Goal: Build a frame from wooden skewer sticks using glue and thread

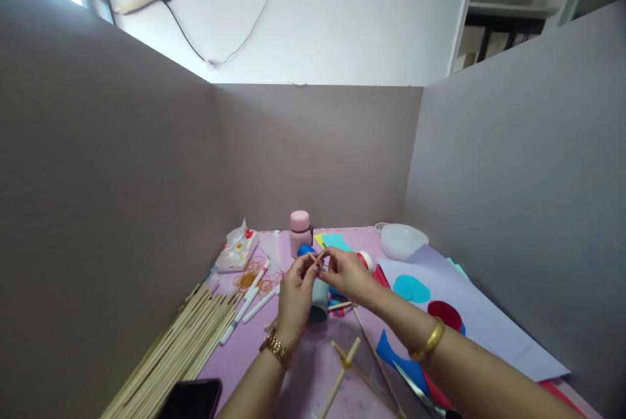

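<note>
Above the middle of the table, my left hand [294,295] and my right hand [348,272] meet at the crossed ends of thin wooden sticks [317,260]. My left fingers pinch the sticks from one side. From the other side, my right thumb and fingers close at the same crossing; whether they also hold a rubber band is too small to tell. Nearer to me, between my forearms, other sticks cross and are bound by a rubber band [347,363]. A grey-green cylinder [319,302] lies just behind my left hand, partly hidden by it.
Many loose sticks [180,347] lie at the left beside a phone [193,399]. White markers [261,303], scattered rubber bands [249,281], a tissue pack [237,253] and a pink bottle [300,233] stand behind. Scissors [415,390], coloured paper and a white bowl [402,241] are right.
</note>
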Demonstrator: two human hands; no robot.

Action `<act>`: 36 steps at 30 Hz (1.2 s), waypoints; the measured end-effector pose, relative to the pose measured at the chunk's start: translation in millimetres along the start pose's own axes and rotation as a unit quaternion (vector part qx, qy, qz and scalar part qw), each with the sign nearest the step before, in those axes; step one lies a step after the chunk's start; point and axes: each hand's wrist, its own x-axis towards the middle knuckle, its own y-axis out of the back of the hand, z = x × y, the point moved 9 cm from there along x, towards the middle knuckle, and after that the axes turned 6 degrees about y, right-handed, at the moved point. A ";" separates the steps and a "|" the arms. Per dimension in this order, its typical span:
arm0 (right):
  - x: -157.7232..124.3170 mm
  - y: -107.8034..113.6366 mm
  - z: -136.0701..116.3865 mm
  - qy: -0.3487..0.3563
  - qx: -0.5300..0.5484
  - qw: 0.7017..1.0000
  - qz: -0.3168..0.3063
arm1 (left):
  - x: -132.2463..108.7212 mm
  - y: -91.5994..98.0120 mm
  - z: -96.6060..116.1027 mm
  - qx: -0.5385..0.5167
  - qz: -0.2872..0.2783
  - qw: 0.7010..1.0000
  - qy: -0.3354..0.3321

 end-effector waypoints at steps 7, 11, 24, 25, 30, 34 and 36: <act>1.1 -2.8 -6.7 0.020 -0.077 0.997 -0.012 | 2.0 0.9 2.1 -0.008 -0.008 1.000 -0.002; 0.5 2.8 -6.3 0.013 -0.073 0.997 0.001 | 2.8 0.0 0.9 -0.013 -0.011 1.000 -0.006; -2.1 8.7 2.6 -0.018 0.204 0.979 -0.026 | 1.3 0.9 3.7 0.018 -0.017 0.999 -0.023; -3.5 8.5 4.9 -0.025 0.245 0.969 -0.029 | 0.9 0.9 4.1 0.020 -0.015 0.999 -0.022; -9.4 7.9 5.9 -0.031 0.400 0.915 -0.034 | -0.1 -0.2 5.6 0.032 -0.012 0.999 -0.023; -9.0 -2.8 9.0 -0.051 0.457 0.887 -0.031 | -0.8 -1.4 5.3 0.037 -0.012 0.999 -0.022; -7.5 -9.6 11.5 -0.068 0.459 0.885 -0.030 | -1.8 -2.2 5.3 0.039 -0.013 0.999 -0.022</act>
